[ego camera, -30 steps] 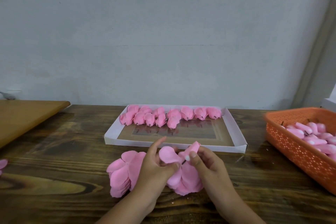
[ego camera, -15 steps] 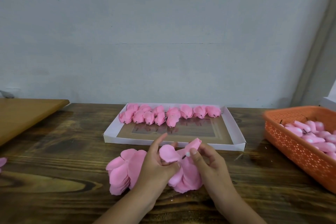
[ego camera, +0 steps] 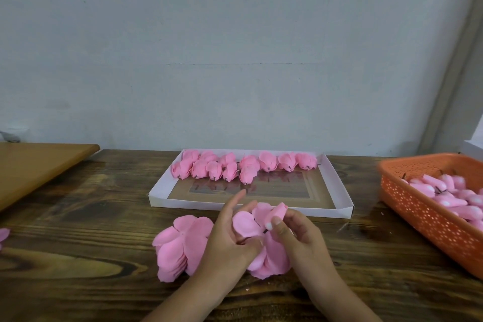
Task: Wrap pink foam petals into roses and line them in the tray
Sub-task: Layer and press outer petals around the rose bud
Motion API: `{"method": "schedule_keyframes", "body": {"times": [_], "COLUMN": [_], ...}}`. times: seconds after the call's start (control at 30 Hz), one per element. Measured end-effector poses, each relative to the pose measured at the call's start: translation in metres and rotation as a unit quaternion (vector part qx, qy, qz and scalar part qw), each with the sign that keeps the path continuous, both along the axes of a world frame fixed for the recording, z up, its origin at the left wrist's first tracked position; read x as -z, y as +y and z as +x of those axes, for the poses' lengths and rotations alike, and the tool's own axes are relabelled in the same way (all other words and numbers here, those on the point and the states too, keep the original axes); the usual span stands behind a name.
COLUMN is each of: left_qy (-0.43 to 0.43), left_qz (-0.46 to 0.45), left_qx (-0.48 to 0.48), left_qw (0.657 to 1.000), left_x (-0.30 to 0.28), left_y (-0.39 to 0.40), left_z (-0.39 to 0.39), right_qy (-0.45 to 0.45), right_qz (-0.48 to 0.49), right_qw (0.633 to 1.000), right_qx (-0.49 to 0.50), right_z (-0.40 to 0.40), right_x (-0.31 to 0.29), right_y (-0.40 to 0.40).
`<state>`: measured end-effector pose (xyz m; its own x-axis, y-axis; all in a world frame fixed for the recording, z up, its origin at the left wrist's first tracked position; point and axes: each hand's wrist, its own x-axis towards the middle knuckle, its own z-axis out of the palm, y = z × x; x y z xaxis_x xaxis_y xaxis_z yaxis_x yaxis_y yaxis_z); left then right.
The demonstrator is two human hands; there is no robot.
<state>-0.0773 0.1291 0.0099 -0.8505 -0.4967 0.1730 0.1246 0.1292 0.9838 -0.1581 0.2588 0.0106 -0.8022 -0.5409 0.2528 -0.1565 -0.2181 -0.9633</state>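
- Both hands are working one half-made rose (ego camera: 271,213) just in front of the tray (ego camera: 342,192), above the wooden table (ego camera: 78,217).
- Right hand (ego camera: 300,236) pinches the bud at its dark stem, thumb and finger curled around it.
- Left hand (ego camera: 232,238) holds a loose petal (ego camera: 244,223) against the bud, index finger sticking up.
- Pile of flat pink petals (ego camera: 180,246) lies on the table under the hands.
- Finished roses (ego camera: 245,165) are lined along the tray's far edge.
- Orange basket (ego camera: 428,217) of pink buds sits off to the right.
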Motion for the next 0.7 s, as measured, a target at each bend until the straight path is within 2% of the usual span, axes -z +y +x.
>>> {"method": "schedule_keyframes", "body": {"times": [0.17, 0.37, 0.5, 0.7], "left_qy": [0.013, -0.037, -0.039, -0.026], "left_qz": [-0.002, 0.025, 0.018, 0.023], "left_qx": [-0.014, -0.028, -0.029, 0.011], "left_qw": [1.000, 0.999, 0.999, 0.999], "left_x": [0.0000, -0.0014, -0.0035, -0.0092], "left_y": [-0.0006, -0.0019, -0.0009, 0.0022], "left_z": [0.0002, 0.0011, 0.0019, 0.0061], "right_qy": [0.001, 0.024, 0.053, 0.063], "right_qz": [0.009, 0.031, 0.047, 0.052], "right_qw": [1.000, 0.999, 0.997, 0.996], "right_qx": [0.011, 0.020, 0.033, 0.027], "right_z": [0.0003, 0.0006, 0.0017, 0.0058], "right_x": [-0.0001, 0.0000, 0.0011, -0.0010], "right_y": [-0.0006, -0.0006, -0.0002, -0.0002]}}
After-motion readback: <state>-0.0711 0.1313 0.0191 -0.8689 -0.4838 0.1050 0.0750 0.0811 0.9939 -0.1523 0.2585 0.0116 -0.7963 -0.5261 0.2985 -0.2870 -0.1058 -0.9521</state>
